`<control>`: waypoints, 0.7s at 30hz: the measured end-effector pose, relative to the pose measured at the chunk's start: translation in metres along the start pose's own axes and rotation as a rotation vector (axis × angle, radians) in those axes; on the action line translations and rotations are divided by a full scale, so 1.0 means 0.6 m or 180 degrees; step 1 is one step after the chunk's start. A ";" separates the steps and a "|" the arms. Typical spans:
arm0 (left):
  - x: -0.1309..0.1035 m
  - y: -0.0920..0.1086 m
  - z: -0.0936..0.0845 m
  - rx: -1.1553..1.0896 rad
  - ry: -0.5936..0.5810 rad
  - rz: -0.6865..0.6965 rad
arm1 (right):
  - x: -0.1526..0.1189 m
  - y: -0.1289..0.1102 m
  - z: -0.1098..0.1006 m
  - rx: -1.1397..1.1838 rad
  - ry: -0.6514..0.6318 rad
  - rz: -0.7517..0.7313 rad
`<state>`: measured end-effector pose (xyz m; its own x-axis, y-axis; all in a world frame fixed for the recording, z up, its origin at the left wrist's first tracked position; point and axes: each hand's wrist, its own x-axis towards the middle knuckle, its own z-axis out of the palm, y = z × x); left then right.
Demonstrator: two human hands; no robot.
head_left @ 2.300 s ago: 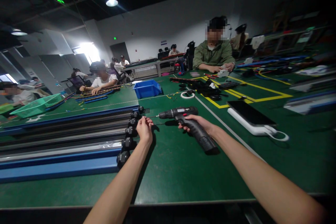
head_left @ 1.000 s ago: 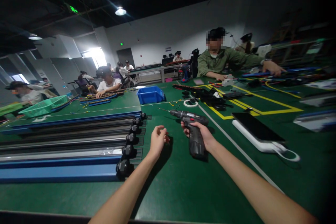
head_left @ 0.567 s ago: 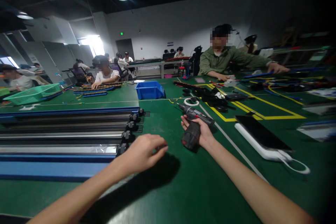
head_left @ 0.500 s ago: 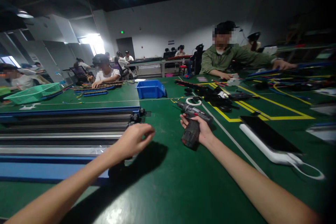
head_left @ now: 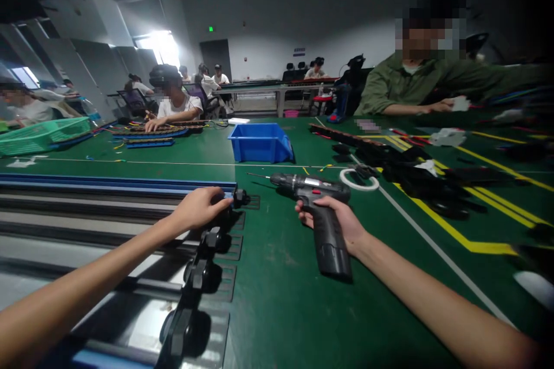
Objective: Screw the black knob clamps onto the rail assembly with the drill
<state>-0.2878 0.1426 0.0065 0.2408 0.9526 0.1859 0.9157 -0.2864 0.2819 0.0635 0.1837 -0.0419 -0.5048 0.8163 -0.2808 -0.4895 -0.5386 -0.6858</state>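
In my right hand [head_left: 341, 216] is a black cordless drill [head_left: 328, 230], its thin bit pointing left above the green table. My index finger lies near the red switch and my other fingers wrap the grip. My left hand [head_left: 201, 206] is at the end of the farthest long blue-edged rail [head_left: 108, 180], thumb on the near side and fingers curled over it, partly hidden. Black knob-like end pieces [head_left: 201, 274] and flat slotted tabs [head_left: 225, 282] stick out at the right ends of the nearer rails.
A blue bin [head_left: 262, 147] stands beyond the drill. To the right lie a white ring [head_left: 359, 184], dark parts [head_left: 411, 176] and yellow tape lines [head_left: 450, 234]. A green basket [head_left: 43, 132] is at far left. A co-worker in a green shirt [head_left: 389, 89] sits across the table.
My view has moved closer to the table. My left hand has gone from above the rails' ends to the far rail. The drill has turned so its bit points left.
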 end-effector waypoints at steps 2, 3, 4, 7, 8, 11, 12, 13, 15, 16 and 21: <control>0.000 0.001 0.004 0.0055 -0.0055 -0.0102 | -0.003 -0.003 -0.008 0.0022 0.0031 0.0039; -0.001 0.001 0.004 0.0076 -0.0057 -0.0111 | -0.006 -0.004 -0.011 0.0042 0.0032 0.0086; -0.002 0.000 0.005 0.0089 -0.0058 -0.0111 | -0.008 -0.005 -0.012 0.0060 0.0024 0.0153; -0.003 -0.002 0.004 0.0114 -0.0098 -0.0103 | -0.017 -0.007 -0.013 0.0094 0.0056 0.0358; -0.003 -0.003 0.005 0.0127 -0.0105 -0.0098 | -0.019 -0.007 -0.012 0.0102 0.0079 0.0401; -0.002 -0.005 0.006 0.0168 -0.0096 -0.0090 | -0.025 -0.006 -0.012 0.0064 0.0122 0.0399; -0.002 -0.006 0.006 0.0172 -0.0097 -0.0087 | -0.026 -0.005 -0.012 0.0039 0.0130 0.0377; -0.002 -0.006 0.006 0.0172 -0.0094 -0.0081 | -0.027 -0.005 -0.013 0.0013 0.0138 0.0356; -0.003 -0.005 0.005 0.0158 -0.0097 -0.0055 | -0.027 -0.005 -0.015 -0.0025 0.0147 0.0358; -0.004 -0.005 0.005 0.0151 -0.0094 -0.0045 | -0.027 -0.005 -0.015 -0.0041 0.0144 0.0371; -0.006 -0.005 0.004 0.0156 -0.0071 -0.0057 | -0.029 -0.003 -0.017 -0.0173 0.0055 0.0316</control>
<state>-0.2906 0.1402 0.0027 0.2307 0.9597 0.1602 0.9345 -0.2644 0.2385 0.0802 0.1728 -0.0428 -0.5364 0.7632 -0.3604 -0.3981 -0.6053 -0.6892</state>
